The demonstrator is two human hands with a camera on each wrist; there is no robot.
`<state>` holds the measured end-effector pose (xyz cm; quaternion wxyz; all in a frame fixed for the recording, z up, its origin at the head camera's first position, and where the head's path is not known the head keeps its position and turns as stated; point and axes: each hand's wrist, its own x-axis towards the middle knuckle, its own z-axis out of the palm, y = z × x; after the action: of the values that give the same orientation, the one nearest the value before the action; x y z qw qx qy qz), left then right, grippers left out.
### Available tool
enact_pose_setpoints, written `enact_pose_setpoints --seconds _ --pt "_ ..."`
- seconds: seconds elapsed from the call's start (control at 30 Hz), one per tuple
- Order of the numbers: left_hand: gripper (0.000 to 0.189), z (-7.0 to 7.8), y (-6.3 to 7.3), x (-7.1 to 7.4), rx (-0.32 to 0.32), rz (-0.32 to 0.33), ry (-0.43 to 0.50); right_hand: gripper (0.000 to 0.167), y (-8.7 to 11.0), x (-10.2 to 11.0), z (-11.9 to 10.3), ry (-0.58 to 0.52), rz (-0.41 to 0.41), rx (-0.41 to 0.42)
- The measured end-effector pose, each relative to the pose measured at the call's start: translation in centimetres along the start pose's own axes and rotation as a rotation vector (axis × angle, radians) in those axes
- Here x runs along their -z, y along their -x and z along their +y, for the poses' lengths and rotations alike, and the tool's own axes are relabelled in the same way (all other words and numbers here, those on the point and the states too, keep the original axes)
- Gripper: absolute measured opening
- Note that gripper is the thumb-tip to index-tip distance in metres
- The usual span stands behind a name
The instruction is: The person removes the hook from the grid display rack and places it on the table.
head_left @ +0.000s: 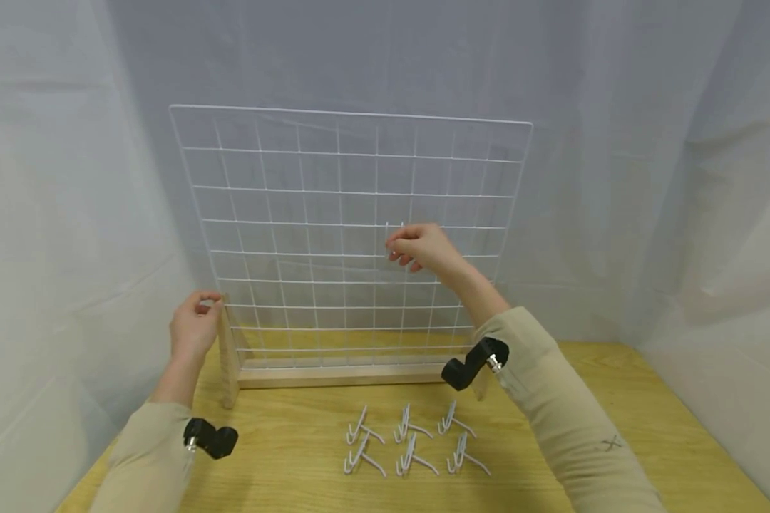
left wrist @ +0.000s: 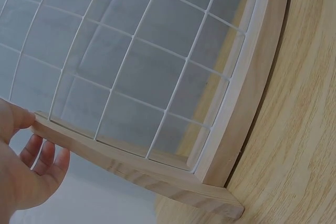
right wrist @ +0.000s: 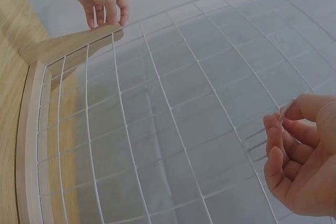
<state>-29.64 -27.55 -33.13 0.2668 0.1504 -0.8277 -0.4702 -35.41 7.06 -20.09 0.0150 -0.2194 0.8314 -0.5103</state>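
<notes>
A white wire grid panel point(head_left: 357, 194) stands upright in a wooden stand point(head_left: 334, 375). At the left end of the stand, my left hand point(head_left: 195, 324) pinches the top of the wooden side post point(left wrist: 79, 142) between thumb and fingers. My right hand point(head_left: 426, 249) is at the grid, right of its middle, and pinches a white wire hook point(right wrist: 286, 109) between thumb and forefinger. Its thin prongs point(right wrist: 256, 145) reach to the grid wires; the rest of the hook is mostly hidden by my fingers.
Several white double-prong hooks point(head_left: 408, 456) lie in two rows on the wooden table point(head_left: 282, 442), in front of the stand. Pale sheeting point(head_left: 616, 214) hangs behind the grid and along both sides.
</notes>
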Motion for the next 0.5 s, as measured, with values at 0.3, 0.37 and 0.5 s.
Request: enact_pose_setpoints --seconds 0.3,0.37,0.5 --pt "0.028 -0.14 -0.2 -0.02 0.007 0.003 0.007 0.021 0.49 0.26 -0.23 -0.027 -0.015 0.036" --pt "0.028 -0.12 -0.2 0.0 0.007 -0.004 0.004 0.021 0.67 0.37 -0.13 -0.014 -0.031 0.041" --pt "0.029 -0.05 -0.15 0.04 0.007 -0.011 0.007 0.019 1.02 0.58 0.27 0.002 -0.066 0.053"
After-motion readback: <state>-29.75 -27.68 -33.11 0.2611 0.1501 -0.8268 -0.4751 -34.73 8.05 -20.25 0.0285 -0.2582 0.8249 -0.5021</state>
